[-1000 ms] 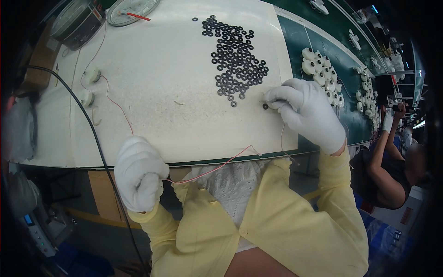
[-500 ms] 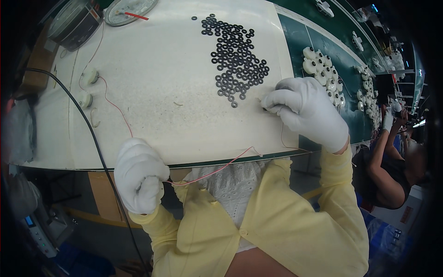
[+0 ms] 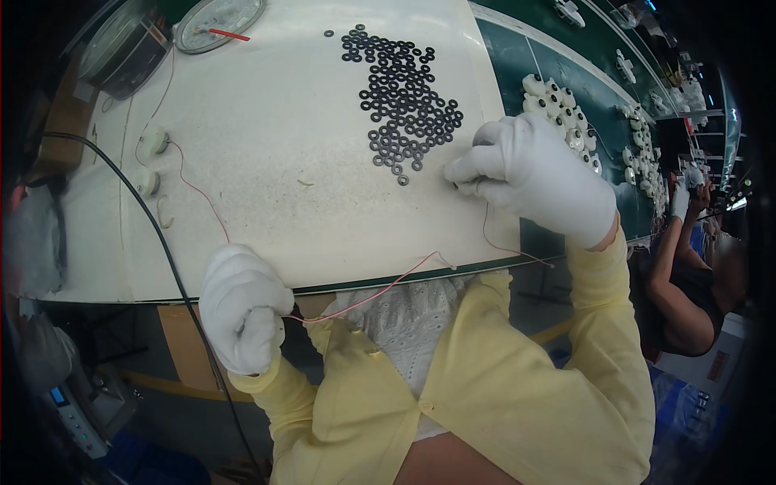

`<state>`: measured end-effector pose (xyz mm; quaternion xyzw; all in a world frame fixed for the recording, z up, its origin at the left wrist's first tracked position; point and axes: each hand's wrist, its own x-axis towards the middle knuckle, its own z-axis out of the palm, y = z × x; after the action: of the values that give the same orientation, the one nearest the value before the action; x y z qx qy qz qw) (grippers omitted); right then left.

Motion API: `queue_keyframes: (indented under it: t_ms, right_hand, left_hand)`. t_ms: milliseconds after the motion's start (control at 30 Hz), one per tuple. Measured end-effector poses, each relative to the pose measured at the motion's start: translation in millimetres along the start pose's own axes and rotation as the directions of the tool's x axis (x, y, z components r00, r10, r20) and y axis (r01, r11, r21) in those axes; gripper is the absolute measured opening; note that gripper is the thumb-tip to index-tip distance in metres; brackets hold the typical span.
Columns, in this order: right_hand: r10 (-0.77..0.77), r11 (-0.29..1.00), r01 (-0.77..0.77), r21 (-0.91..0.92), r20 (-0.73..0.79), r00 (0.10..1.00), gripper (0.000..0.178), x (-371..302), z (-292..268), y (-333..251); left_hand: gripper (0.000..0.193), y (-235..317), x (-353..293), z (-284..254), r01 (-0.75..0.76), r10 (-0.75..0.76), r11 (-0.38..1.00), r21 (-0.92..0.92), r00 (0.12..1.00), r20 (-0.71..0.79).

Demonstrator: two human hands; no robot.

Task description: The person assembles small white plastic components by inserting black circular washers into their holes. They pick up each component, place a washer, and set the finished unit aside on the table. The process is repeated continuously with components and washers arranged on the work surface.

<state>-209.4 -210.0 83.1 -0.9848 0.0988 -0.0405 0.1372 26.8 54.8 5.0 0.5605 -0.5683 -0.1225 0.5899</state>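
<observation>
My left hand (image 3: 245,303), in a white glove, is closed in a fist at the table's front edge. A red-and-white wire (image 3: 368,301) comes out of the fist, sagging over my lap with its tip on the edge. My right hand (image 3: 537,174), also gloved, pinches a small dark piece just above the white table surface; the fingers hide most of it. Beneath that hand a thin wire (image 3: 490,234) runs down to the front edge. Many black rings (image 3: 404,105) lie in a loose patch left of and beyond my right hand.
Rows of white round parts with black centres (image 3: 566,113) stand on the green surface at right. Two white round parts (image 3: 153,141) with a red wire lie at left. A black cable (image 3: 153,212) crosses there. A tub (image 3: 129,52) stands far left; a co-worker (image 3: 683,283) sits at right.
The whole view has shifted slightly left. My right hand has turned a little, and the dark piece at its fingertips shows less. My left fist stays closed in place.
</observation>
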Motion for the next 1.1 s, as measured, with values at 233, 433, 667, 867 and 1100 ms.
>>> queue_keyframes:
  t_ms: [233,433,667,867,1100]
  right_hand:
    - [-0.086,0.964,0.074,-0.254,-0.038,0.996,0.009,1,-12,-17]
    - [-0.041,0.966,0.037,-0.256,-0.009,0.999,0.014,-10,-7,-5]
    - [-0.034,0.928,0.038,-0.371,0.017,0.999,0.012,-11,-2,-9]
    - [-0.05,0.998,0.048,-0.05,-0.049,0.998,0.012,-12,8,13]
    - [-0.022,0.916,-0.029,-0.4,-0.122,0.992,0.025,-26,19,-16]
  left_hand:
    - [0.008,1,5,-4,0.005,-0.007,0.999,0.037,0.998,0.058]
    - [0.006,4,3,-13,-0.015,0.001,0.996,0.09,0.99,0.144]
    - [0.01,4,-1,-13,0.024,-0.034,0.994,0.102,0.994,0.101]
    - [0.012,1,1,-6,0.061,-0.066,0.994,0.087,0.997,0.049]
    - [0.016,5,-2,-4,0.054,-0.052,0.992,0.116,0.998,-0.018]
